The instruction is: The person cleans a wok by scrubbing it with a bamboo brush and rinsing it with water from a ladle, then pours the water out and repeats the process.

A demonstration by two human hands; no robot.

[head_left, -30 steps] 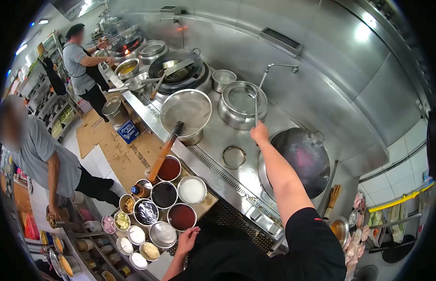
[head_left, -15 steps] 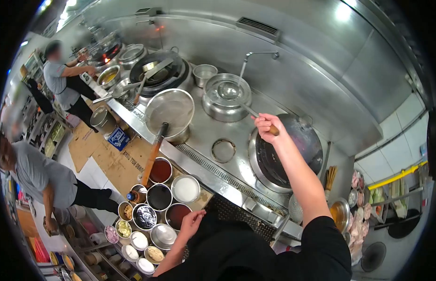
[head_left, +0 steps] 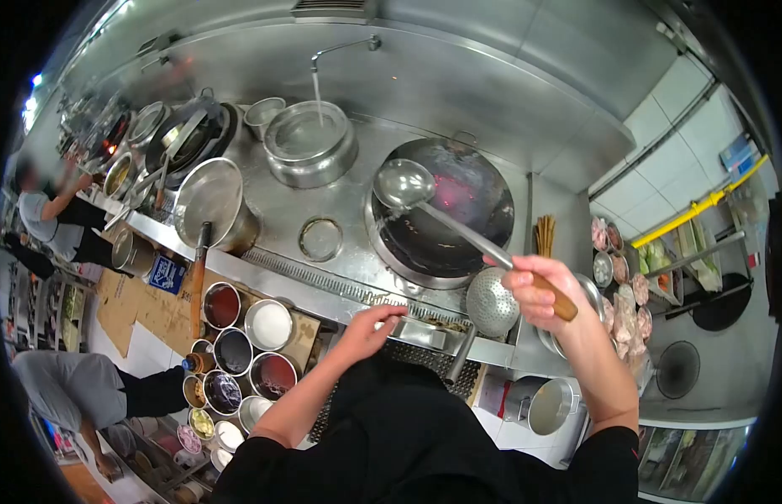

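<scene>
The right hand (head_left: 542, 290), fingers wrapped round the ladle's (head_left: 405, 185) handle, reaches forward; the left hand (head_left: 372, 333), 1 of 2 hands, hovers released, loosely curled.

Co-worker's face (head_left: 27, 172), blurred.

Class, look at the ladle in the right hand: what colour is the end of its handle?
Orange-brown; the handle's end shows best in the head view.
</scene>
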